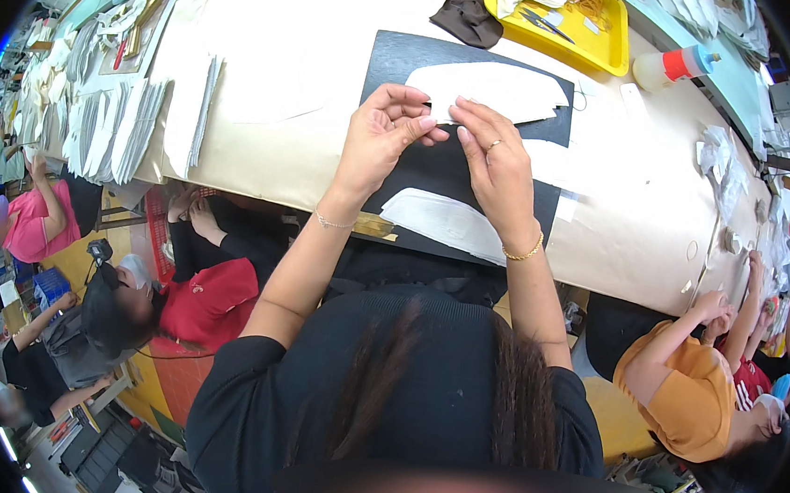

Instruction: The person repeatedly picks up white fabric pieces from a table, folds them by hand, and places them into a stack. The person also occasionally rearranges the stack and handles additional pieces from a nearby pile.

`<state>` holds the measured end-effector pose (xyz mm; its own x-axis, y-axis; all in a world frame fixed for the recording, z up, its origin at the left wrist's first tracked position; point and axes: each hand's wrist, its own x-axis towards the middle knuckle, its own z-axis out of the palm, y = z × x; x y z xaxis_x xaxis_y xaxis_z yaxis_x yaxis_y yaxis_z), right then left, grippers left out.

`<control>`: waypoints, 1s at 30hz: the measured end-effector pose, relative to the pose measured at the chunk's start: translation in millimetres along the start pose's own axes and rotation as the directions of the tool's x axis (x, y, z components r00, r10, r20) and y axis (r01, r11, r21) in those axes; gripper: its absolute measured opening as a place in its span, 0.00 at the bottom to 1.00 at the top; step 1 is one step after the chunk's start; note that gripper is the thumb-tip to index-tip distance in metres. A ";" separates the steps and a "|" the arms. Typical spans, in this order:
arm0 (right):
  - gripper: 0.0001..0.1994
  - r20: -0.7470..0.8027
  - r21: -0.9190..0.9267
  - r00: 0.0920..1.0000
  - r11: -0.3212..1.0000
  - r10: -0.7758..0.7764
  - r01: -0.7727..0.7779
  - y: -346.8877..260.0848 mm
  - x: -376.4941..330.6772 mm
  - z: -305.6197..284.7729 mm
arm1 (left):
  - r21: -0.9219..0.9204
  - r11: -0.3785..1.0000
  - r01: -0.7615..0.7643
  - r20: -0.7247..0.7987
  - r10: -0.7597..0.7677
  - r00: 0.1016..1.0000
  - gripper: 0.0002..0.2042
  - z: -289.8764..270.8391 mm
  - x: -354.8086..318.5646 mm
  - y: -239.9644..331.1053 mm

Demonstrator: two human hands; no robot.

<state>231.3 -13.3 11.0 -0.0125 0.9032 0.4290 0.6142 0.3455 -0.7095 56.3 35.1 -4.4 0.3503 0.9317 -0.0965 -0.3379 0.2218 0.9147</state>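
My left hand (pixel 388 138) and my right hand (pixel 497 152) meet over a black board (pixel 421 166) on the table. Thumbs and fingertips of both pinch a small, thin white piece (pixel 443 119), mostly hidden by the fingers. Just beyond them, on the far half of the board, lies a curved white cut piece (pixel 494 84) with a notched right end. Another curved white piece (pixel 444 221), seemingly layered, rests along the board's near edge. A further white piece (pixel 547 156) shows past my right hand.
At the back stands a yellow tray (pixel 602 58) with small scissors-like snips (pixel 548 25); a dark cloth (pixel 469 12) lies beside it. A bottle with a red band (pixel 676 66) is at right. White stacks (pixel 119 124) fill the left. People sit on both sides.
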 end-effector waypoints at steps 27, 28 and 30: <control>0.09 -0.185 0.383 0.957 0.913 0.223 -0.138 -55.1 2.4 -44.2 | 0.111 0.850 -0.515 0.284 0.469 0.836 0.22 52.0 -43.1 47.7; 0.10 -0.201 0.468 0.934 0.867 0.295 -0.173 -54.7 5.2 -46.6 | 0.061 0.861 -0.504 0.268 0.473 0.840 0.21 51.9 -44.1 48.2; 0.11 -0.251 0.631 0.890 0.762 0.382 -0.149 -51.6 13.0 -55.6 | 0.003 0.891 -0.454 0.227 0.441 0.868 0.21 50.7 -46.2 50.2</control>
<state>243.3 -33.6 84.3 0.4211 0.8716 0.2509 -0.0279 0.2889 -0.9569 67.5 -11.4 65.9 0.3532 0.8414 0.4090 -0.4575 -0.2260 0.8600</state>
